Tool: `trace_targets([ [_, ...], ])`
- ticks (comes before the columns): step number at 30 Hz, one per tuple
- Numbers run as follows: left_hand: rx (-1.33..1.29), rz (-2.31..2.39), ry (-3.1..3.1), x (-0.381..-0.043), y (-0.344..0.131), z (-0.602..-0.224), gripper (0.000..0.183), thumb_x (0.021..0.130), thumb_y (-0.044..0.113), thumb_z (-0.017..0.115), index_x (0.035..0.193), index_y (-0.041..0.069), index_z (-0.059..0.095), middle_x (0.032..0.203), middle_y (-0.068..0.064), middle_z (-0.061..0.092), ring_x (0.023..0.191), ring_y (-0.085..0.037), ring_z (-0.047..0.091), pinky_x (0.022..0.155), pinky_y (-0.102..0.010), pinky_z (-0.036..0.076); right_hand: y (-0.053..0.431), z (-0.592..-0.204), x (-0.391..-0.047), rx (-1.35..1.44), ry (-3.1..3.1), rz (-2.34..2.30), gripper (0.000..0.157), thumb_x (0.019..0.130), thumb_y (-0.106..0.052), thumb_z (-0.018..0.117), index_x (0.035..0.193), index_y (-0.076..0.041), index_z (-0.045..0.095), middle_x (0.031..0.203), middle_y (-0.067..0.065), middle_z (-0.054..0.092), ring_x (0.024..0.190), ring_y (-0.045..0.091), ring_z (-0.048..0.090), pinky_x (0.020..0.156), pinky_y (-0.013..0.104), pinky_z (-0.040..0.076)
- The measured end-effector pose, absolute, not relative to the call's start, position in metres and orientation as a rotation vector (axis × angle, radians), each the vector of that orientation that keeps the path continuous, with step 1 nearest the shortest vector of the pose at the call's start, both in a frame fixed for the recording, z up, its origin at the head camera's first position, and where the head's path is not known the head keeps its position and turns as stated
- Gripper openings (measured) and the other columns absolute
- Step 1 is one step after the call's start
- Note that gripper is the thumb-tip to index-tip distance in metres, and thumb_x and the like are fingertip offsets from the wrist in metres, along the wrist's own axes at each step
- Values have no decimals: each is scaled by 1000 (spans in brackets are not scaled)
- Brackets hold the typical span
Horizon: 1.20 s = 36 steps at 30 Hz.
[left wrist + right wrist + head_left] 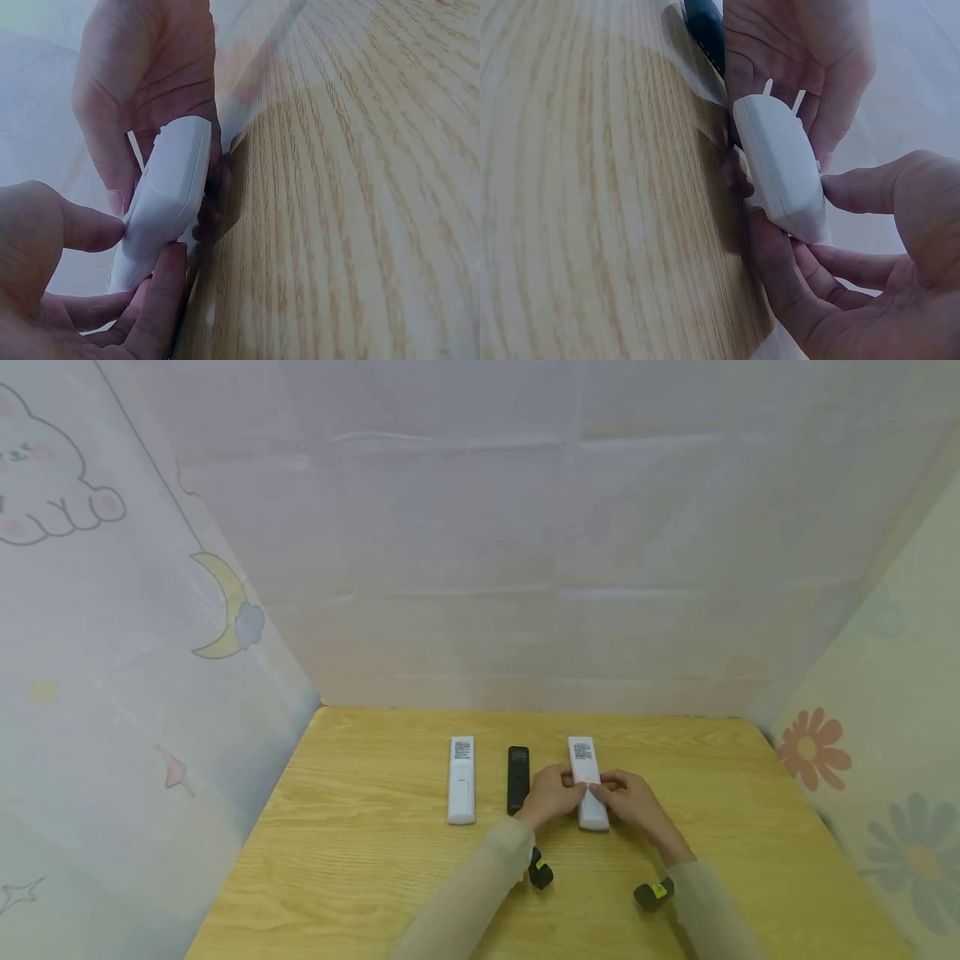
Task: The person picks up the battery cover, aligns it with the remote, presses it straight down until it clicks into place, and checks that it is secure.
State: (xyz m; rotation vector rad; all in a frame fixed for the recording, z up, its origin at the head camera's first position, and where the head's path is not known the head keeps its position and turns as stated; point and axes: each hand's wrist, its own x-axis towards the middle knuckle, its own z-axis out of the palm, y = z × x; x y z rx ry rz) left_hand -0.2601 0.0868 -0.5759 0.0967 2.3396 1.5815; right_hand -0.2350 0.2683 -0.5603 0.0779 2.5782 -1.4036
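Observation:
A white remote control [583, 766] lies with its labelled back facing up, gripped from both sides near its middle. My left hand [552, 795] holds its left edge, the thumb on the back and the fingers curled along the side. On the opposite edge, my right hand [632, 798] grips in the same way, its thumb close to the left thumb. Both wrist views show the white remote [166, 187] from its end, tilted slightly off the table, with fingertips under its edge. Whether its battery cover has shifted cannot be seen.
Left of the hands lies a black remote [517, 777], partly behind the left hand. Farther left is a second white remote [461, 785], back up. All are on a wooden table [352, 860] bounded by a back wall [480, 643] and side walls with printed sheets.

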Motion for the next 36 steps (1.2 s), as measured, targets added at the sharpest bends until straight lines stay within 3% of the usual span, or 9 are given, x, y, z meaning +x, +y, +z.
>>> trace_targets([
  [9, 106, 1491, 2395, -261, 85, -575, 41, 98, 27, 75, 134, 7, 71, 101, 2, 71, 87, -9, 65, 75, -28, 59, 268, -560, -234, 73, 2618, -1365, 51, 104, -29, 70, 135, 11, 61, 115, 22, 72, 97, 25, 68, 74, 29, 57],
  [23, 128, 1436, 2430, -256, 85, -569, 32, 99, 21, 74, 127, 4, 75, 91, 4, 72, 76, -8, 62, 62, -23, 50, 265, -561, -235, 97, 2662, -1314, 44, 102, -23, 72, 131, 9, 64, 115, 20, 73, 100, 28, 68, 76, 31, 58],
  [36, 164, 1419, 2452, -255, 86, -567, 30, 101, 21, 72, 126, 5, 76, 90, 3, 73, 71, -6, 60, 58, -20, 47, 266, -562, -238, 85, 2703, -1226, 45, 102, -25, 72, 130, 10, 65, 116, 22, 74, 102, 29, 70, 81, 40, 61],
])
